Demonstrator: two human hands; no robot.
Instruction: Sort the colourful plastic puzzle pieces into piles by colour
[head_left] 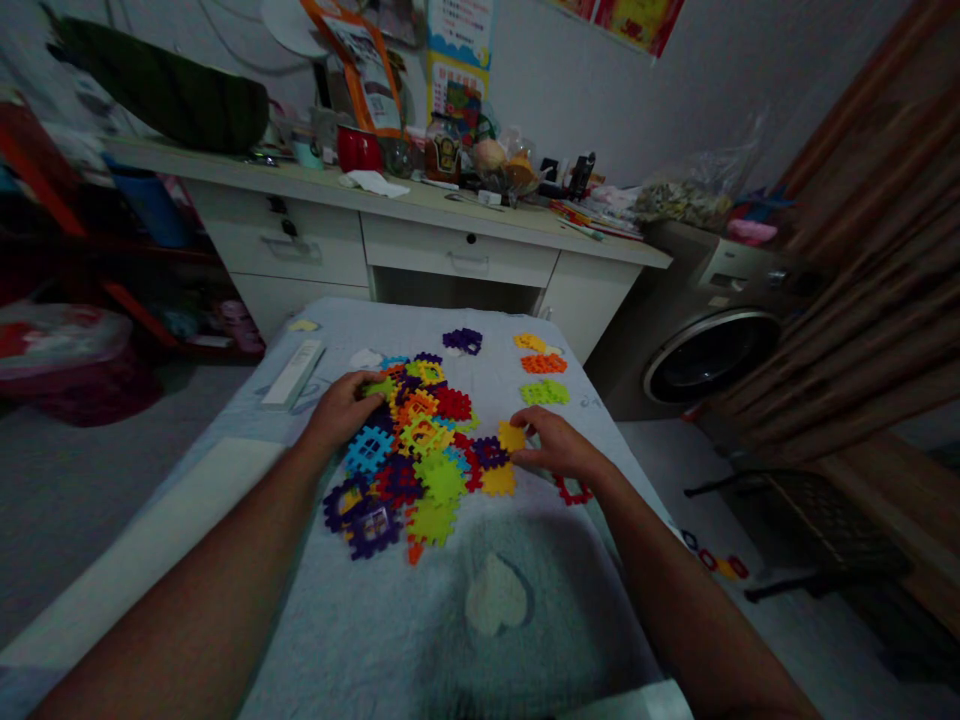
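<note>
A heap of flat, toothed plastic puzzle tiles (416, 450) in purple, green, yellow, orange, red and blue lies on a pale blue cloth (450, 600). My left hand (341, 408) rests on the heap's left edge, its fingers curled over a green tile (381, 386). At the heap's right side, my right hand (559, 447) pinches a yellow tile (511, 437). Beyond the heap lie small sorted stacks: purple (463, 340), yellow (529, 342), orange (544, 363) and green (545, 392).
A white flat box (292, 373) lies at the cloth's left edge. Behind stands a white desk (420, 230) crowded with clutter. A washing machine (712, 340) sits at right. A few tiles (716, 562) lie on the floor at right.
</note>
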